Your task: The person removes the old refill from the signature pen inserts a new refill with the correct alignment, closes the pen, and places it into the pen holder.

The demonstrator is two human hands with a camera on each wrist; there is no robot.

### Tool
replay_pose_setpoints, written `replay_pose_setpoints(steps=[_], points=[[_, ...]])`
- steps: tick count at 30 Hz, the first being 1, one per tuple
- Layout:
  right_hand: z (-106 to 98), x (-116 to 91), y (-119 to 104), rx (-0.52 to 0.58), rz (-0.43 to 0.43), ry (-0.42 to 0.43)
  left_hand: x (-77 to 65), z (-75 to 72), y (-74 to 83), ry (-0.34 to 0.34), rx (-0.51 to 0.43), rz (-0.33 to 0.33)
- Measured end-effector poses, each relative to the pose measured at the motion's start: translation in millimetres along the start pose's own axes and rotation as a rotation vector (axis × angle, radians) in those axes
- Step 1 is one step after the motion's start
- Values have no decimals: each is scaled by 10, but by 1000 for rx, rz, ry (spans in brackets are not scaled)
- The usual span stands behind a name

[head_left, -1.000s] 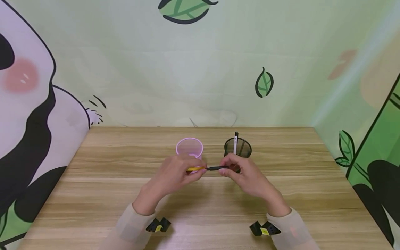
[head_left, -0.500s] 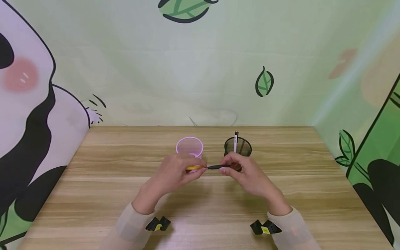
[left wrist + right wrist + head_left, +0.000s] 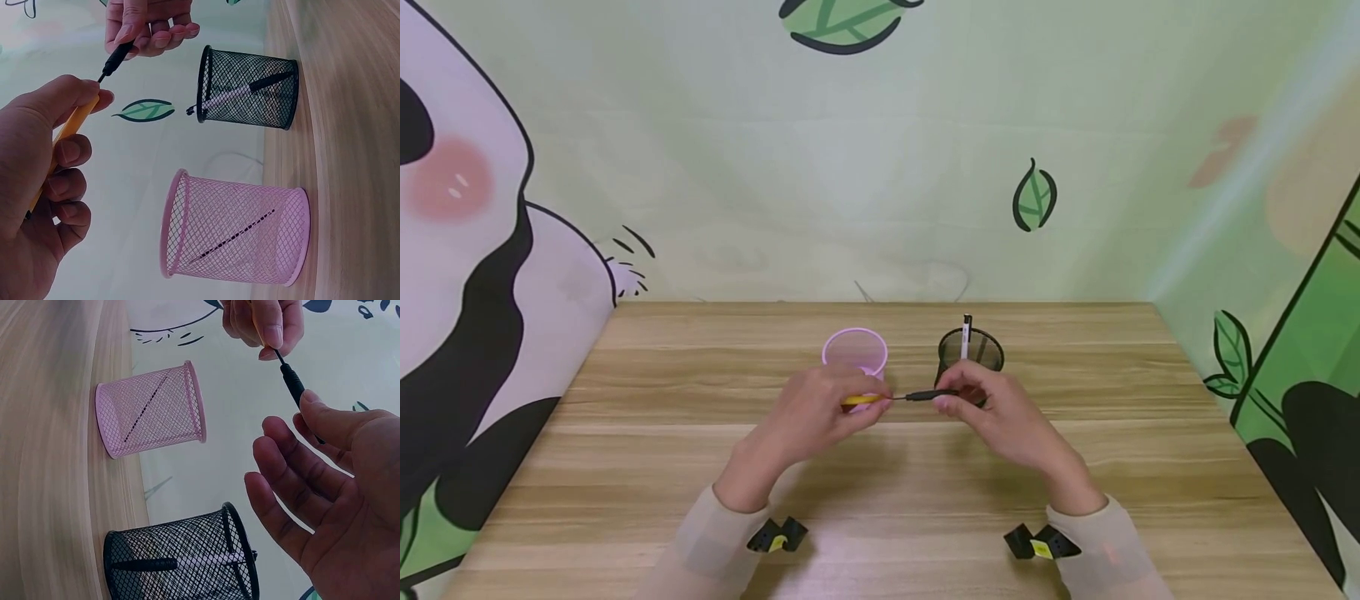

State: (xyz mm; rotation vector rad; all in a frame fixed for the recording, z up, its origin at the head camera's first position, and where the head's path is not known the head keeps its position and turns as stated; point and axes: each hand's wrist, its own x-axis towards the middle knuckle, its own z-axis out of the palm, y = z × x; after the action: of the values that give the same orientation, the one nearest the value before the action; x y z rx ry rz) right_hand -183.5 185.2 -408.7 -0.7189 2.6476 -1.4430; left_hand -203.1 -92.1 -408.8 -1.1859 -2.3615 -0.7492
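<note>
My left hand [image 3: 816, 417] grips the yellow barrel [image 3: 79, 117] of a pen, its thumb and index finger near the front end. Between thumb and index finger, my right hand [image 3: 1000, 417] pinches the pen's black ribbed grip section [image 3: 292, 383]; its other fingers are spread loosely in the right wrist view. A thin dark refill [image 3: 279, 357] shows between the two pen parts and runs toward the barrel, its far end hidden by the left fingers. Both hands are raised above the table, in front of two mesh pen holders.
A pink mesh pen holder [image 3: 167, 231] stands behind the left hand, a thin dark stick leaning inside. Behind the right hand is a black mesh pen holder [image 3: 203, 87] with a white pen [image 3: 966, 337] in it. The wooden table [image 3: 700, 350] ends at a printed backdrop.
The right hand has moved slightly right and up with the black grip section, away from the yellow barrel. More of the thin refill shows between the parts.
</note>
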Motion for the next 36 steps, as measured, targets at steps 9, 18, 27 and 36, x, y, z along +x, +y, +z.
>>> replay_pose_setpoints(steps=[9, 18, 27, 36], points=[[-27, -6, 11, -5, 3, 14, 3, -16, -8, 14, 6, 10], [-50, -7, 28, -10, 9, 32, -3, -30, -23, 37, 2, 16], [-70, -8, 48, -8, 13, 36, -5, -50, -24, 17, 1, -8], [-88, -10, 52, -18, 6, 48, -8, -52, -33, 18, 8, -18]])
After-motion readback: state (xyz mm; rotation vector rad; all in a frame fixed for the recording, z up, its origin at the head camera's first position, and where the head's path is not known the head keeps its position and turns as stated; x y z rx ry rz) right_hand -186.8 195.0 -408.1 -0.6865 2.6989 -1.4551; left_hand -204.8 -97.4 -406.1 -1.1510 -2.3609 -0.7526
